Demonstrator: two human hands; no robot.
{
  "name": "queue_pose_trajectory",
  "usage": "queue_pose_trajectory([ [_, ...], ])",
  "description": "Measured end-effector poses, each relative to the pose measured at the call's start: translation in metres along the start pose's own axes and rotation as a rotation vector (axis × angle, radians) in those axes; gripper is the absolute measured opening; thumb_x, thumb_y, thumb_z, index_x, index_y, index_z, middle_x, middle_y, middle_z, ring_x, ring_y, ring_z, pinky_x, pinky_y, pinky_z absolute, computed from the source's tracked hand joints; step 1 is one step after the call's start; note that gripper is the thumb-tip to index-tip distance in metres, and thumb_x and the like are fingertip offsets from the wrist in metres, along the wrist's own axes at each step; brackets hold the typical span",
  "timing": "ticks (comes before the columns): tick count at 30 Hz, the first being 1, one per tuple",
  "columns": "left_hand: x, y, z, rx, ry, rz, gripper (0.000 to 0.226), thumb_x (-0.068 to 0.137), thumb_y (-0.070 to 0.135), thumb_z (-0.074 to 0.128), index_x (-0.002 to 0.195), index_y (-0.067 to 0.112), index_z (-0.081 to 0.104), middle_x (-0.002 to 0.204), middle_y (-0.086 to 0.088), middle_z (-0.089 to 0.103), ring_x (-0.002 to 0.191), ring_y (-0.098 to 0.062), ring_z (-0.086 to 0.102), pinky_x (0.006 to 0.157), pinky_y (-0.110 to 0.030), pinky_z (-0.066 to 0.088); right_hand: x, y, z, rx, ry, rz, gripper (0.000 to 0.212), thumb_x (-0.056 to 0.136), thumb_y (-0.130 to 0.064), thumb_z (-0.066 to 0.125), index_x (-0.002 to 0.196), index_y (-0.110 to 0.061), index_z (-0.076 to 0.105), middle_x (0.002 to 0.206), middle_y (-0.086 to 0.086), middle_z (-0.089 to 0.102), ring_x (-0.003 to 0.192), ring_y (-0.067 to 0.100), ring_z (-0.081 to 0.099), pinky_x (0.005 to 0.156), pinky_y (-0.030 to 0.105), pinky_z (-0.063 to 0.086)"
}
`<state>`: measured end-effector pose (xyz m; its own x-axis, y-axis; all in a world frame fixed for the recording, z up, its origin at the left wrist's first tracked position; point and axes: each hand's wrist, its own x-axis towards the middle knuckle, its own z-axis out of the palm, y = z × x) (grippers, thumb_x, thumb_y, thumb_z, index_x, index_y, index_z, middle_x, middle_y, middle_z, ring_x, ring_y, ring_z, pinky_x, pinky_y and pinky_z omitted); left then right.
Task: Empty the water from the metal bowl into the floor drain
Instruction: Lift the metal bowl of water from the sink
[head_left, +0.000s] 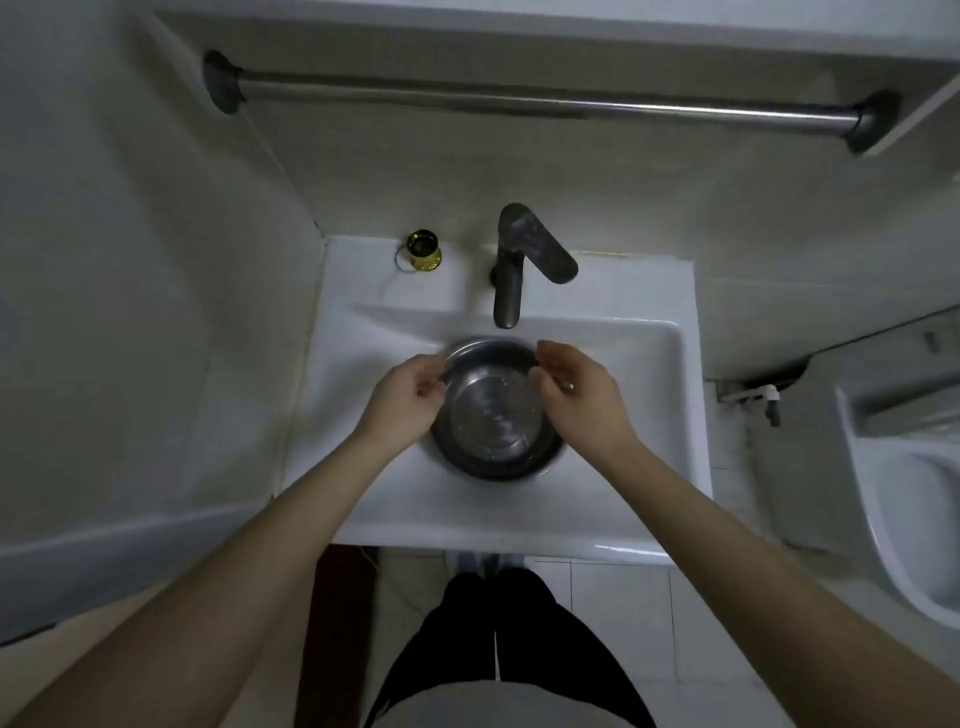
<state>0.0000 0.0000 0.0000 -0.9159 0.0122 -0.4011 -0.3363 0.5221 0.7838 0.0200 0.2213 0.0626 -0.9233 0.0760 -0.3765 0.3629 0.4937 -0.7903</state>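
Metal bowl (498, 415): round, shiny steel, shallow water inside; middle of sink basin.
Sink (644, 395): white glazed ceramic, rectangular.
Left hand (408, 402): fingers curled, pinching bowl's left rim.
Right hand (579, 397): pinching right rim.

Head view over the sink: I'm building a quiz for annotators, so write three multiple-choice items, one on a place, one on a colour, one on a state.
1. Where is the metal bowl? A on the floor; B in the sink, below the faucet; C on the toilet.
2. What colour is the small cup on the sink ledge? A red; B blue; C gold.
3. What are the hands doing? A both hang idle; B both pinch the bowl's rim; C one turns the faucet.
Answers: B, the bowl sits in the basin; C, it shines gold; B, the left hand and right hand each curl fingers at the rim.
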Motion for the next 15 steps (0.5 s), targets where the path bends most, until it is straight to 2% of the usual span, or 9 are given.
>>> queue_pose_trajectory([
  [3, 0.014, -0.009, 0.009, 0.047, -0.028, -0.018, 0.036, 0.093, 0.006, 0.058, 0.128, 0.006, 0.064, 0.124, -0.01, 0.071, 0.115, -0.025, 0.067, 0.107, -0.042, 0.049, 0.014, 0.006, 0.002, -0.011, 0.004, 0.061, 0.041, 0.099, -0.022, 0.062, 0.14, -0.014, 0.059, 0.133, 0.002, 0.069, 0.12, 0.016, 0.065, 0.097, 0.017, 0.041],
  [7, 0.024, -0.023, 0.021, 0.078, -0.036, -0.083, 0.038, 0.093, 0.007, 0.06, 0.131, 0.006, 0.063, 0.127, -0.012, 0.069, 0.117, -0.028, 0.066, 0.107, -0.042, 0.049, 0.031, 0.019, 0.008, -0.054, -0.015, 0.126, 0.04, 0.101, -0.024, 0.059, 0.14, -0.014, 0.058, 0.134, 0.005, 0.068, 0.122, 0.022, 0.065, 0.096, 0.019, 0.039],
  [12, 0.031, -0.036, 0.029, 0.088, -0.034, -0.13, 0.04, 0.092, 0.01, 0.066, 0.132, 0.004, 0.062, 0.127, -0.014, 0.069, 0.116, -0.031, 0.066, 0.105, -0.044, 0.049, 0.043, 0.038, 0.012, -0.124, -0.031, 0.186, 0.038, 0.103, -0.02, 0.056, 0.14, -0.013, 0.058, 0.135, 0.009, 0.067, 0.123, 0.028, 0.064, 0.106, 0.034, 0.045],
  [15, 0.033, -0.043, 0.03, 0.124, -0.03, -0.14, 0.042, 0.091, 0.012, 0.067, 0.132, 0.005, 0.061, 0.128, -0.016, 0.068, 0.117, -0.032, 0.065, 0.104, -0.042, 0.05, 0.049, 0.054, 0.015, -0.143, -0.039, 0.222, 0.037, 0.103, -0.021, 0.055, 0.14, -0.014, 0.058, 0.136, 0.007, 0.067, 0.123, 0.028, 0.063, 0.107, 0.038, 0.047],
])
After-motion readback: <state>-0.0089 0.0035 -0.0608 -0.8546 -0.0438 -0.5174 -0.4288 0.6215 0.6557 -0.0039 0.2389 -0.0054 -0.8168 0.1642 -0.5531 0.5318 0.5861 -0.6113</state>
